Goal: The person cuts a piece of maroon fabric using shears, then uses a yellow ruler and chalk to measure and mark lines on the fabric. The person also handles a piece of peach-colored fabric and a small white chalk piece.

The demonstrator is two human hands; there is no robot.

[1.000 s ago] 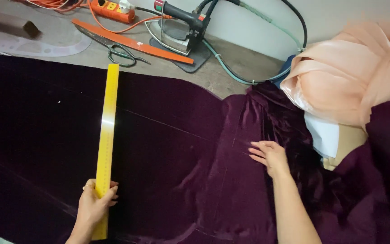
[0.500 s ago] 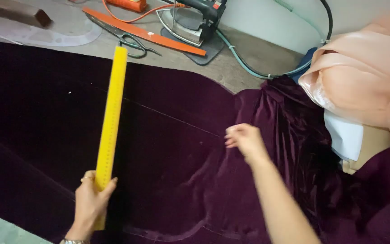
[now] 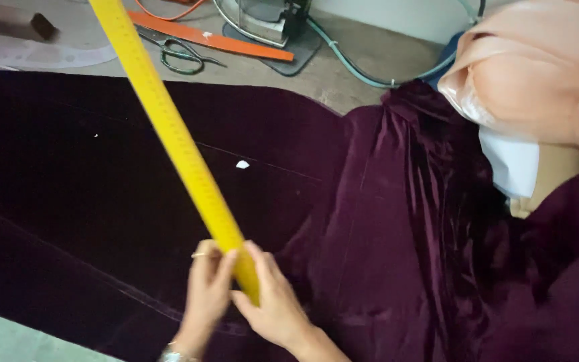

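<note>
- At the far left corner of the surface (image 3: 363, 50) lies a small dark block (image 3: 43, 25), on a pale, clear curved template (image 3: 48, 53) that rests flat there.
- A dark purple velvet cloth (image 3: 88, 201) is spread over most of the surface, from the left edge across the middle, flat on the left and gathered into folds toward the right.
- A long yellow ruler (image 3: 169, 134) slants over the cloth, its upper end toward the far left corner and its lower end near the near edge; it is tilted, with the far end lifted out of the top of the view.
- The left hand (image 3: 208, 288) closes on the ruler's lower end from the left side, a ring on one finger and a bracelet at the wrist.
- The right hand (image 3: 271, 302) grips the same lower end from the right, touching the left hand; both hands hold the ruler over the cloth.
- A small white scrap (image 3: 242, 164) lies on the cloth just right of the ruler's middle.
- Along the far edge lie green-handled scissors (image 3: 182, 55), an orange strip (image 3: 216, 41), and, right of them, a steam iron (image 3: 263, 20) on a dark mat (image 3: 289, 57), with a greenish hose (image 3: 356, 70) running right.
- At the far right corner a peach satin fabric (image 3: 537, 74) is bunched up, with a white piece (image 3: 514, 164) below it, both beside the cloth's folds.
</note>
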